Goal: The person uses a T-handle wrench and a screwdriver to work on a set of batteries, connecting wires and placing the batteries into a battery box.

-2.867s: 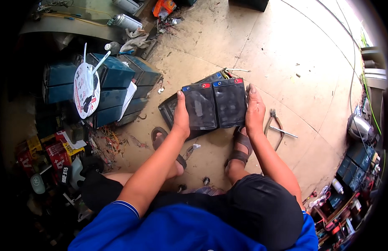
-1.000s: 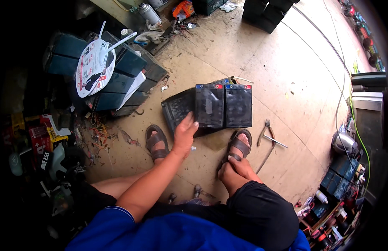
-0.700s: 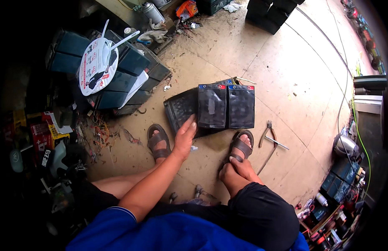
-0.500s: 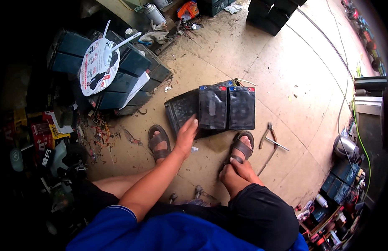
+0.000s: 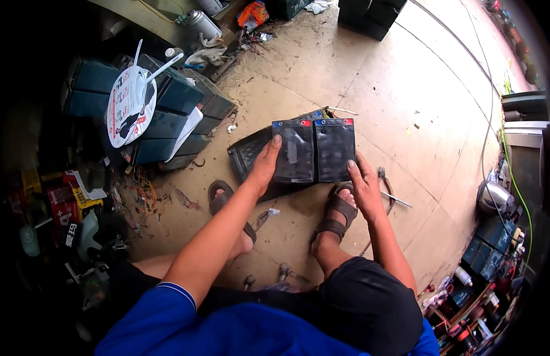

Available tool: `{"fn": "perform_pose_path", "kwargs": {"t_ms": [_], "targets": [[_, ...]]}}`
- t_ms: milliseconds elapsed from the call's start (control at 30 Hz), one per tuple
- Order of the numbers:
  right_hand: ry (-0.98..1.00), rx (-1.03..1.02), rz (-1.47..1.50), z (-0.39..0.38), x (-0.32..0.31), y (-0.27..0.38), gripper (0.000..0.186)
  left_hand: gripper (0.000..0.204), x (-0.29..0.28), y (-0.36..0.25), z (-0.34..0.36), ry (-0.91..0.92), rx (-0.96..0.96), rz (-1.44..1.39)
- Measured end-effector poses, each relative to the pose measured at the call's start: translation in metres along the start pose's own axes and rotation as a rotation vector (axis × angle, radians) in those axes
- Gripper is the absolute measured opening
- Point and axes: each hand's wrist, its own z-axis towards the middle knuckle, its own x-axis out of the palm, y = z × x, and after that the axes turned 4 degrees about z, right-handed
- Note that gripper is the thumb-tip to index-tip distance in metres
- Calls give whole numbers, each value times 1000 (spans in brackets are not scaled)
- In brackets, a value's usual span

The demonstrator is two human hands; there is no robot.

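1. Two black rectangular batteries, side by side with red and blue marks along their top edges, stood on the concrete floor between the person's two hands.
2. Left hand lay flat against the near left corner of the left battery, fingers extended upward along its edge, touching but not closed around it.
3. Right hand rested at the lower right corner of the right battery, fingers spread and pressed to its side; no full grasp visible.
4. Dark flat battery casing lay tilted under and to the left of the pair, partly covered by the left hand.
5. Both sandalled feet sat just below the batteries, the right foot beside the right hand.
6. Metal pliers lay on the floor just right of the right hand.
7. White round fan rested on a stack of dark blue battery boxes, well to the left.
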Motion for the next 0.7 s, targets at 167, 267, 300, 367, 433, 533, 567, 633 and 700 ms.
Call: {"fn": "perform_pose_path", "kwargs": {"t_ms": [167,267,300,367,433,533,567,633,700], "targets": [[-129,-15,290,35,21,-29,67,87,16,-12,-1,23,-68,89],[-144,-15,370,37,24,-36,61,83,20,-26,-7,2,-139,133],[-166,-20,407,39,24,-40,59,83,22,-31,-9,-4,-141,140],[-124,-3,432,39,19,-37,58,81,26,-36,-12,4,-96,192],[-131,-4,447,40,18,-36,57,80,29,-40,-12,-4,-86,231],[-160,-29,417,37,22,-32,57,79,29,-42,-11,-12,-123,234],[-197,-49,391,36,23,-30,57,80,28,-41,-11,12,-133,214],[-197,-38,402,35,23,-29,57,80,27,-42,-10,30,-153,199],[-196,-29,410,37,24,-33,58,82,27,-44,-11,42,-157,228]]}}
